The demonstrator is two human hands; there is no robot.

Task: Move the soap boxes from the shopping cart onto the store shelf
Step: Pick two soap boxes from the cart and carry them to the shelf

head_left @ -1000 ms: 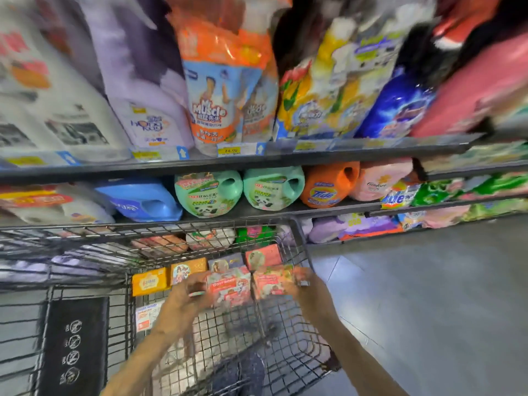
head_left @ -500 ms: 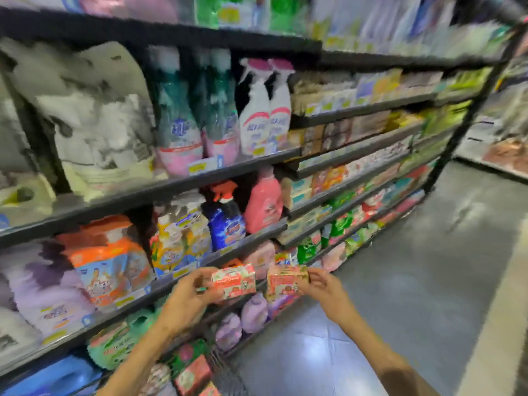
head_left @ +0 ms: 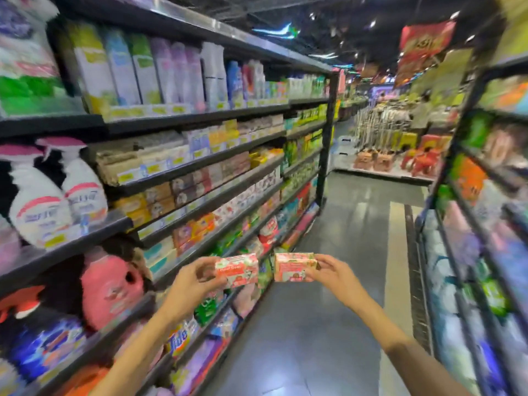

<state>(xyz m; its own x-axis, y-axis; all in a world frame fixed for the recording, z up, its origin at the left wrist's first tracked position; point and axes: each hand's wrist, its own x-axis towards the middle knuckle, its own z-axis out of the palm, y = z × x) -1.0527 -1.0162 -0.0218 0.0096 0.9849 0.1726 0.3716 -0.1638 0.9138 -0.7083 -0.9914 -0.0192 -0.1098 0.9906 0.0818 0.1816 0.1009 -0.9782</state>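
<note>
While both arms extend down the aisle, the left hand (head_left: 192, 282) grasps a pink soap box (head_left: 237, 270) and the right hand (head_left: 333, 272) grasps a second soap box (head_left: 294, 267) just beside it, at 3 o'clock. The store shelf (head_left: 200, 164) stands at 10 o'clock from both boxes.

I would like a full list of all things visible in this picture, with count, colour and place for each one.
soap boxes: two, pink and red print, one in each hand, held apart in the aisle
spray bottles: two, white with pink tops, left shelf
pink jug: one, lower left shelf
tall bottles: several, pastel colours, upper left shelf
boxed goods: many, mixed colours, middle left shelves; blurred
right shelf: one, dark, packed with blurred goods
floor: grey tiles, aisle
left hand: holds the left box
right hand: holds the right box
</note>
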